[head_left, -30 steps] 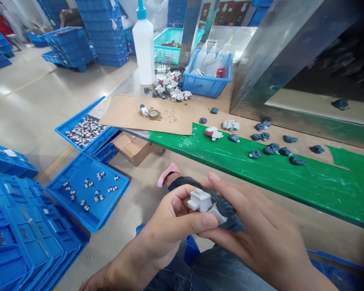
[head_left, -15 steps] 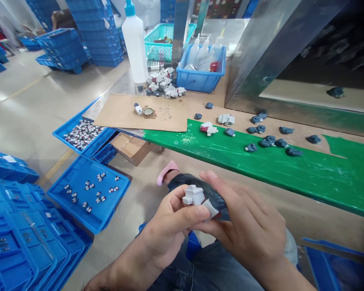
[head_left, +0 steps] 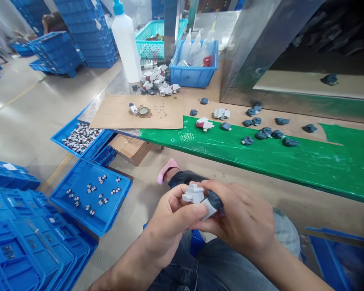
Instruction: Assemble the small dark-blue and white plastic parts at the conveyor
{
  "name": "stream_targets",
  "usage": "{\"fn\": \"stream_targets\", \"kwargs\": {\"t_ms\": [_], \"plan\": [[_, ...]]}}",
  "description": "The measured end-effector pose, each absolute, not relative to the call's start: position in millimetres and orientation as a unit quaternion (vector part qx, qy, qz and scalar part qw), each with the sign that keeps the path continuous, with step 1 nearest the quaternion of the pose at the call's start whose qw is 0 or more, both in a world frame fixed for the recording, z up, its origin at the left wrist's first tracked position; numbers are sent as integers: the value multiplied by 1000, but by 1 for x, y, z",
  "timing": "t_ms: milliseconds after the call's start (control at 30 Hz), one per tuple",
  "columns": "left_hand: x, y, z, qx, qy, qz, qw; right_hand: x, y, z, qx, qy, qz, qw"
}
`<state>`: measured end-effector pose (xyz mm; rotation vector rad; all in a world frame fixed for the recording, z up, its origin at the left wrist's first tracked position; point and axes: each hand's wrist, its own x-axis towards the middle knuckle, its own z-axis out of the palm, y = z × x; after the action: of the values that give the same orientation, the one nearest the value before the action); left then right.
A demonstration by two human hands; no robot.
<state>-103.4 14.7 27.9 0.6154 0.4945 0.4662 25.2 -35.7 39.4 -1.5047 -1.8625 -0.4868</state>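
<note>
Over my lap, my left hand (head_left: 176,218) pinches a white and grey plastic part (head_left: 194,195) between thumb and fingers. My right hand (head_left: 245,218) is closed round the dark blue-grey end of the same part, its fingertips close to those of my left hand. The palm of my right hand hides some of that end. Past my hands, on the green bench edge (head_left: 176,139), lie a white and red part (head_left: 204,124), a white and grey part (head_left: 221,114) and several dark blue pieces (head_left: 290,142).
A cardboard sheet (head_left: 112,113) bears a bottle cap (head_left: 143,110) and a small part. Behind stand a white bottle (head_left: 126,48), a pile of parts (head_left: 157,79) and a blue basket (head_left: 193,76). A blue tray (head_left: 79,173) with small parts is at lower left.
The fingers of my right hand have closed down onto the dark end of the part. My left hand keeps its grip. The whole view has shifted slightly.
</note>
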Motion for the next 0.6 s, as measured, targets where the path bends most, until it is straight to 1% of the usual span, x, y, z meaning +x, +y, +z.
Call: {"fn": "stream_targets", "kwargs": {"t_ms": [67, 200, 233, 300, 367, 433, 500, 600], "plan": [[-105, 16, 26, 338, 248, 268, 867, 28, -38, 44, -577, -718, -167, 350], [-104, 21, 31, 403, 269, 442, 755, 31, -44, 54, -546, -737, -107, 384], [-103, 21, 35, 418, 257, 477, 730, 31, -45, 56, -538, -742, -94, 388], [-98, 20, 45, 458, 206, 507, 700, 28, -44, 59, -532, -752, -82, 381], [-92, 17, 55, 511, 145, 478, 700, 26, -43, 62, -524, -764, -93, 363], [-88, 15, 63, 554, 108, 412, 715, 22, -42, 62, -524, -764, -115, 358], [-86, 14, 66, 577, 98, 360, 726, 20, -43, 59, -530, -752, -125, 371], [-89, 13, 67, 583, 89, 356, 725, 17, -45, 53, -547, -717, -122, 415]]}}
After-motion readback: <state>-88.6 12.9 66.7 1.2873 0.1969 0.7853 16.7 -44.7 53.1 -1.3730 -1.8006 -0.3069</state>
